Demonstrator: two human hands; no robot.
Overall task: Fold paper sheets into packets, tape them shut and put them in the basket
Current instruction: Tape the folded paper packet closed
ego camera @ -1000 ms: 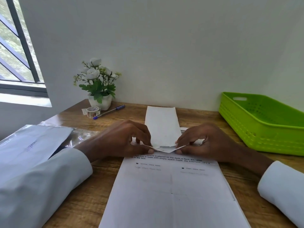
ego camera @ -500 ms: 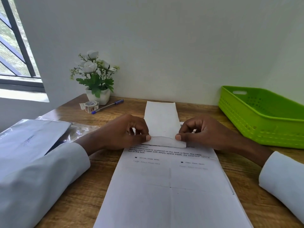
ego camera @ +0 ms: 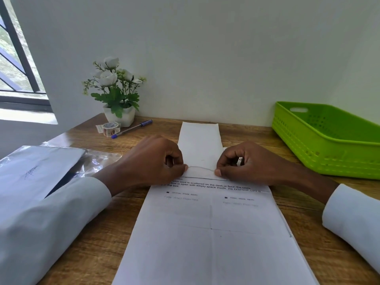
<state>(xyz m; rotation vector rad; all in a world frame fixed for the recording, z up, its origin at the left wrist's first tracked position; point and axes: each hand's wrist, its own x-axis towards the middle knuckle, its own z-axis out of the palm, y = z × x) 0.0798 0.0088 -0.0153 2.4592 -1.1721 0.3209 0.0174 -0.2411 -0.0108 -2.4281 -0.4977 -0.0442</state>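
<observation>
A narrow folded strip of white paper (ego camera: 199, 140) lies lengthwise on the wooden table, its far end near the wall. My left hand (ego camera: 153, 161) and my right hand (ego camera: 244, 161) each pinch a corner of its near end between thumb and fingers, and that end curls up into a low fold between them. The strip's near end rests on a stack of printed sheets (ego camera: 211, 233) that reaches down to the bottom of the view. A lime green plastic basket (ego camera: 320, 145) stands to the right. I see nothing inside it.
A roll of tape (ego camera: 110, 128) and a blue pen (ego camera: 132, 128) lie at the back left in front of a potted white flower (ego camera: 117, 95). A clear plastic sleeve with paper (ego camera: 41, 169) lies at the left. A wall stands just behind the table.
The near end of the strip was lifted off the sheets, then pressed flat, and now it curls up a little further along. Both hands have kept their pinch on its corners.
</observation>
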